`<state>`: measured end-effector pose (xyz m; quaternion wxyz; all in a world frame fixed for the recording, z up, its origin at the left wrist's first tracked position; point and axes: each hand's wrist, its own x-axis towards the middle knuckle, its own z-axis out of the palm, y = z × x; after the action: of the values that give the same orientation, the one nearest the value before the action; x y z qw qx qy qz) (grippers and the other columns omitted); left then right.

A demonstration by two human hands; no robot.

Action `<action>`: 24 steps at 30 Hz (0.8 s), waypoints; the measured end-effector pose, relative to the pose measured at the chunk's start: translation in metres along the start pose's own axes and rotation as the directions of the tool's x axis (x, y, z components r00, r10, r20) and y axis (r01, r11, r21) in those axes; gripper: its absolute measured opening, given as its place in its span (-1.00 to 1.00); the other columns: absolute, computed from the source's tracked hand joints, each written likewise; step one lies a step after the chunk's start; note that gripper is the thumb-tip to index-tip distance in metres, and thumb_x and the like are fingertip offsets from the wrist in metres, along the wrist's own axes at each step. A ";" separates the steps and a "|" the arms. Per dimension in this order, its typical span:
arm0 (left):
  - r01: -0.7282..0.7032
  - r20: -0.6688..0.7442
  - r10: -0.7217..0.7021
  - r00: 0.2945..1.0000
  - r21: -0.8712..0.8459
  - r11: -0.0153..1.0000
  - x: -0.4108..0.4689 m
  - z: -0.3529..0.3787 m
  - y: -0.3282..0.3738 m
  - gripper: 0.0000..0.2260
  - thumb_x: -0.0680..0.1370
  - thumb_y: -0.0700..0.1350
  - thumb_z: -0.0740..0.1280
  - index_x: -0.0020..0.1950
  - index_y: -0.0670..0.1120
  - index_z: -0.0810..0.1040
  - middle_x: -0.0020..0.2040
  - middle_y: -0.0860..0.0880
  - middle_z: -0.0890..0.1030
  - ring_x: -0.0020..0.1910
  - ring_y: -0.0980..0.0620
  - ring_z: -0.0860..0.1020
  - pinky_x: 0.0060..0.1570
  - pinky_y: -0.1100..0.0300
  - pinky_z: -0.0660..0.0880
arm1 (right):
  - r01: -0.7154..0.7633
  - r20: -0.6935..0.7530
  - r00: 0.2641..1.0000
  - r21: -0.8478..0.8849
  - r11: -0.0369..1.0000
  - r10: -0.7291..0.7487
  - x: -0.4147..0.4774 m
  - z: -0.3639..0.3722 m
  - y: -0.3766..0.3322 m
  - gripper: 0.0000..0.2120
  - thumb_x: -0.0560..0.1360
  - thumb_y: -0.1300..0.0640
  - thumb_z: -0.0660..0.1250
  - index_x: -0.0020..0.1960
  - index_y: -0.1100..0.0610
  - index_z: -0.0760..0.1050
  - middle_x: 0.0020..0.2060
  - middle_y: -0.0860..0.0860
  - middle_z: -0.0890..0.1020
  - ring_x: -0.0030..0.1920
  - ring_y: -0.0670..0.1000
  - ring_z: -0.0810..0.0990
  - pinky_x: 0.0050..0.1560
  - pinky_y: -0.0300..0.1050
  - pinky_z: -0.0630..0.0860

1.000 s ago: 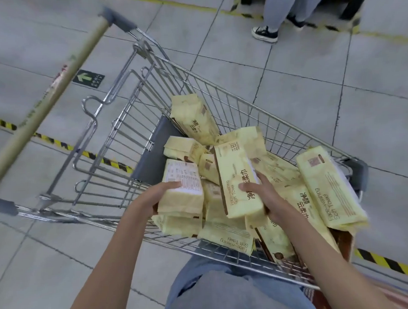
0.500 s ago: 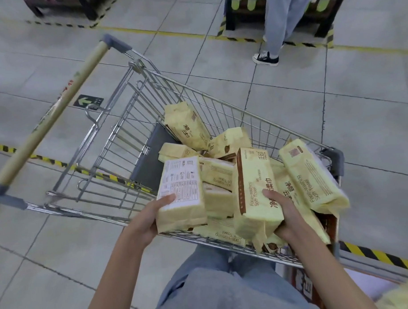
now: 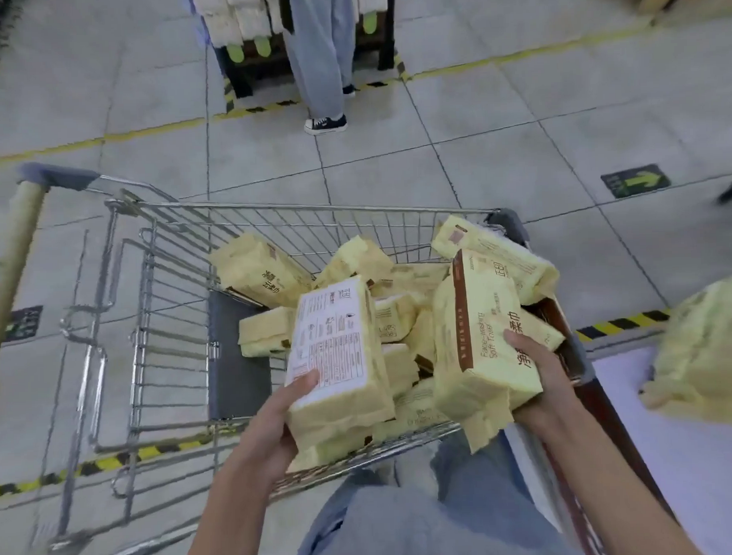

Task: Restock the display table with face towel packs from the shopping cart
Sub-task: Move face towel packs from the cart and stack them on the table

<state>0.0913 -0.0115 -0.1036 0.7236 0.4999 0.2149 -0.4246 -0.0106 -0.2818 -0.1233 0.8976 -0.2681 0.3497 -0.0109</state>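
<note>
Left hand [image 3: 274, 430] grip closed on one face towel pack [image 3: 338, 353], right hand [image 3: 542, 379] on another [image 3: 478, 339], both above the shopping cart [image 3: 158, 309] (one apiece, fewer trips); tabletop [image 3: 621, 393] just right.

I can't see my left hand's [image 3: 274, 421] fingers behind its pack [image 3: 338, 353]. The yellow heap [image 3: 707, 348] on the bench [image 3: 616, 376] blurs and runs off frame. The bystander [image 3: 321, 50] is cut at the top edge.
</note>
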 end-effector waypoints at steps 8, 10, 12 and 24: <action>0.126 0.185 -0.183 0.965 0.283 0.951 0.012 0.003 0.017 -0.26 0.03 0.00 0.65 0.14 -0.17 0.56 0.01 -0.15 0.69 -0.13 -0.08 0.68 -0.32 0.08 0.62 | 0.240 -0.186 0.962 0.216 0.947 -0.201 -0.091 -0.011 0.063 -0.12 -0.24 0.08 0.68 0.07 0.20 0.56 -0.09 0.18 0.69 -0.20 0.13 0.69 -0.28 -0.02 0.63; 0.155 0.234 -0.249 0.940 0.357 0.921 0.018 0.014 0.012 -0.06 -0.20 0.01 0.69 0.14 -0.16 0.56 0.05 -0.16 0.68 -0.09 -0.11 0.67 -0.26 0.02 0.63 | 0.296 -0.254 0.939 0.260 0.919 -0.231 -0.112 -0.020 0.081 -0.06 -0.22 0.09 0.68 0.14 0.22 0.52 -0.05 0.20 0.68 -0.17 0.15 0.68 -0.25 0.01 0.63; 0.162 0.293 -0.305 0.906 0.426 0.890 0.021 0.028 0.003 -0.05 -0.25 0.02 0.69 0.11 -0.15 0.57 0.03 -0.15 0.68 -0.13 -0.09 0.68 -0.26 0.02 0.64 | 0.369 -0.325 0.907 0.312 0.876 -0.266 -0.133 -0.030 0.098 -0.05 -0.20 0.11 0.69 0.17 0.22 0.50 -0.02 0.22 0.67 -0.15 0.17 0.68 -0.22 0.04 0.63; 0.123 0.371 -0.641 0.672 0.798 0.590 -0.029 0.105 -0.098 -0.11 -0.19 0.00 0.68 0.11 -0.15 0.56 -0.06 -0.13 0.70 -0.23 -0.06 0.68 -0.23 0.00 0.61 | 0.719 -0.677 0.662 0.449 0.531 -0.323 -0.257 -0.065 0.231 -0.10 -0.19 0.12 0.69 0.13 0.24 0.52 -0.05 0.22 0.67 -0.16 0.17 0.68 -0.20 0.06 0.64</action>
<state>-0.0180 -0.1091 -0.0923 0.3774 0.5045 -0.1128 -0.7683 -0.2852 -0.0614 -0.1162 0.7501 0.0024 0.4433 -0.4908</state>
